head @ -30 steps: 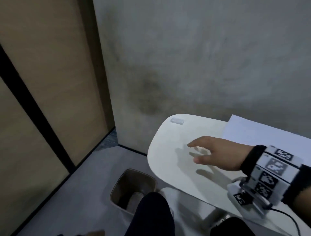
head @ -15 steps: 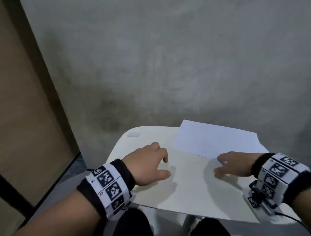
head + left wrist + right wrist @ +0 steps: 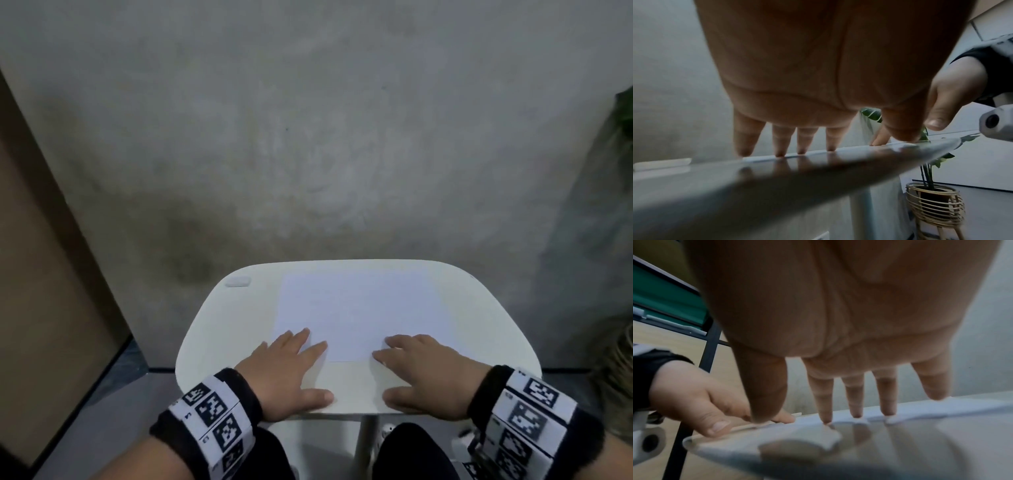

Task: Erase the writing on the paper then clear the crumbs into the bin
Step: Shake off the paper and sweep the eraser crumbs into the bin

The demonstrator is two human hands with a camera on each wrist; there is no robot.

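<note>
A white sheet of paper [image 3: 359, 311] lies flat in the middle of a small white table [image 3: 486, 329]; I see no writing on it. My left hand [image 3: 291, 366] rests flat with straight fingers on the paper's near left corner. My right hand [image 3: 414, 366] rests flat on its near right corner. In the wrist views the left fingertips [image 3: 780, 153] and the right fingertips [image 3: 857, 414] touch the paper's edge. A small white eraser [image 3: 237, 281] lies at the table's far left corner. The bin is out of view.
A grey wall stands right behind the table. A wooden panel [image 3: 51, 274] is at the left. A potted plant in a wicker stand [image 3: 935, 204] stands on the floor to the right. My knees [image 3: 414, 452] are under the table's near edge.
The view swung right from the bin on the floor to the table. The paper now lies square in the middle, and both hands have come down flat on its near corners.
</note>
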